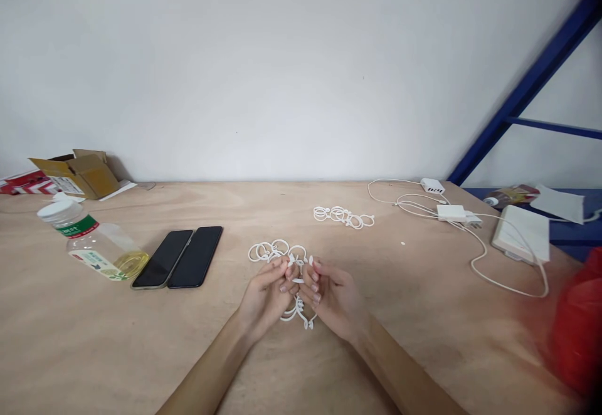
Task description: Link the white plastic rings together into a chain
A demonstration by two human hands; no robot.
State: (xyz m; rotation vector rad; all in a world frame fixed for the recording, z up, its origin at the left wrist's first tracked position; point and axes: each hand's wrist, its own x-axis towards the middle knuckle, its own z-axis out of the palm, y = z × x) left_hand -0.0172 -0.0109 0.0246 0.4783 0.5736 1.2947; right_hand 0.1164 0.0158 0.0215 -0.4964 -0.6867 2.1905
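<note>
Close together over the middle of the table are my left hand (267, 294) and my right hand (339, 299), both closed in a pinch. Between them they grip a white plastic curtain ring (298, 281), one end in each hand; the fingers cover part of it. Loose curtain rings (263, 252) lie just beyond my left hand. Several more curtain rings (301, 306) rest on the table below and between the hands, partly hidden by them. Farther back sits a linked-looking row of curtain rings (345, 217), touched by neither hand.
Two dark phones (195, 257) lie side by side at left, next to a tilted-looking bottle (89, 239) of yellow liquid. An open cardboard box (87, 175) stands back left. White cables (475, 258), an adapter (450, 213) and a white box (521, 233) occupy the right, near a red bag (578, 321).
</note>
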